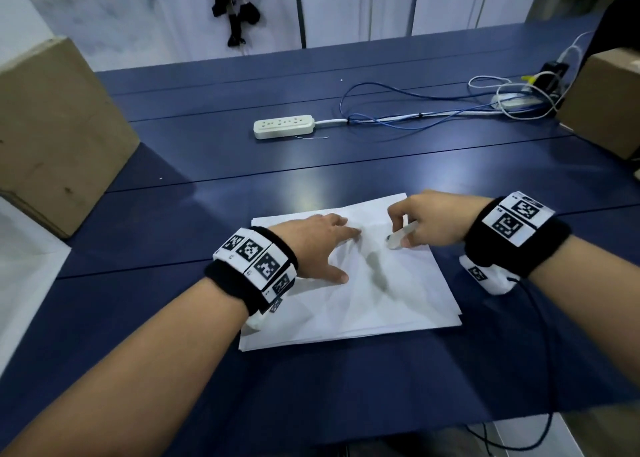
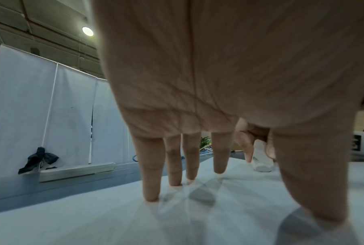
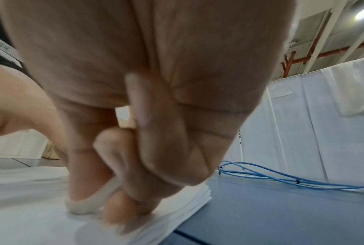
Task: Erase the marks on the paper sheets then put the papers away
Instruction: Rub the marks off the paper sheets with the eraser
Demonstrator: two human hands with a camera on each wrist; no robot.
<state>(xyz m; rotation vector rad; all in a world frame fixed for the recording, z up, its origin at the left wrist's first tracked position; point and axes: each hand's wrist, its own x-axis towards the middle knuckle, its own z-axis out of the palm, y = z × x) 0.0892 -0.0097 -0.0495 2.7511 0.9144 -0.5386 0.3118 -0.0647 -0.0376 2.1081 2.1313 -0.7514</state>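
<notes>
A stack of white paper sheets lies on the blue table in front of me. My left hand rests flat on the top sheet, fingers straight and spread, pressing it down. To its right, my right hand pinches a white eraser between thumb and fingers, its lower end touching the top sheet. In the right wrist view the eraser sits on the paper stack near its far right edge. In the left wrist view the eraser shows past my fingers. No marks are plain on the sheet.
A white power strip lies mid-table with blue and white cables running to the right. Cardboard boxes stand at the left and the right. A black cord hangs from my right wrist off the table's front edge.
</notes>
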